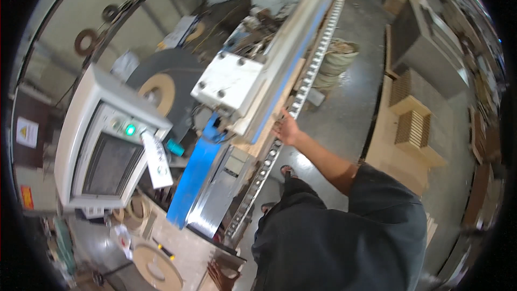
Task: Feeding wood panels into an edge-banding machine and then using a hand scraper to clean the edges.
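Note:
My right hand (288,131) reaches out to the edge of a light wooden board (262,146) that lies in a long edge-banding machine. Its fingers look stretched out and touch or nearly touch the board; the blur hides the exact contact. Beneath the hand runs the machine's roller track (269,163). A blue-edged pressure beam (293,70) covers part of the board. Low in the picture, my left hand (222,277) rests with fingers apart at the edge of a light worktable (196,245), partly cut off by the frame.
A control panel (110,164) with a dark screen and green lit button stands at left. The machine has a white box (229,81) and a blue cover (196,178). Banding rolls (156,268) and a yellow-black tool (163,249) lie on the worktable. Wooden panels (398,145) stand right.

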The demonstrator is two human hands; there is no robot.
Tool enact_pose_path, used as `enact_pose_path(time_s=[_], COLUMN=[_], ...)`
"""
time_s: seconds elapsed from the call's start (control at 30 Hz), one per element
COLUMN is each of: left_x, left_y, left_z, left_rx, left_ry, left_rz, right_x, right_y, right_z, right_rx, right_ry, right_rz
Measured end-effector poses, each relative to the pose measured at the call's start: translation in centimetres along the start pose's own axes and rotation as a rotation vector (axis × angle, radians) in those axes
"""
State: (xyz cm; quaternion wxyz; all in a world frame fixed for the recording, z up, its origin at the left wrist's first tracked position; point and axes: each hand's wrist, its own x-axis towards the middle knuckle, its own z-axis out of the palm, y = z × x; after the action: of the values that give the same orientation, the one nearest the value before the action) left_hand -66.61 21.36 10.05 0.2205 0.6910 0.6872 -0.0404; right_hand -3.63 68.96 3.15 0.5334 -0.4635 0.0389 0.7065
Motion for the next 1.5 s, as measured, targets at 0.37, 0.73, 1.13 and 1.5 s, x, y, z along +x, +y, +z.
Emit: enact_pose_path(time_s=[0.37,0.73,1.13,1.5], left_x=[-1.1,19.0,32.5,30.9], left_y=[-2.4,8.9,23.3,22.4], left_z=[-2.5,-4.6,-5.0,-0.1], left_rx=[0.099,0.253,0.219,0.029], left_ry=[-0.007,0.196,0.132,0.463], left_rz=[-0.012,0.242,0.414,0.175], right_x=[-6.3,-7.2,-9.7,-10.6], right_y=[2.4,7.7,11.4,18.4], right_z=[-4.2,-3.8,-0.7,4.5], right_rx=[0.028,-0.022,-0.129,-0.357], right_ry=[-0.001,-0.011,-0.110,-0.180], right_rz=[-0.143,-0.035,0.187,0.531])
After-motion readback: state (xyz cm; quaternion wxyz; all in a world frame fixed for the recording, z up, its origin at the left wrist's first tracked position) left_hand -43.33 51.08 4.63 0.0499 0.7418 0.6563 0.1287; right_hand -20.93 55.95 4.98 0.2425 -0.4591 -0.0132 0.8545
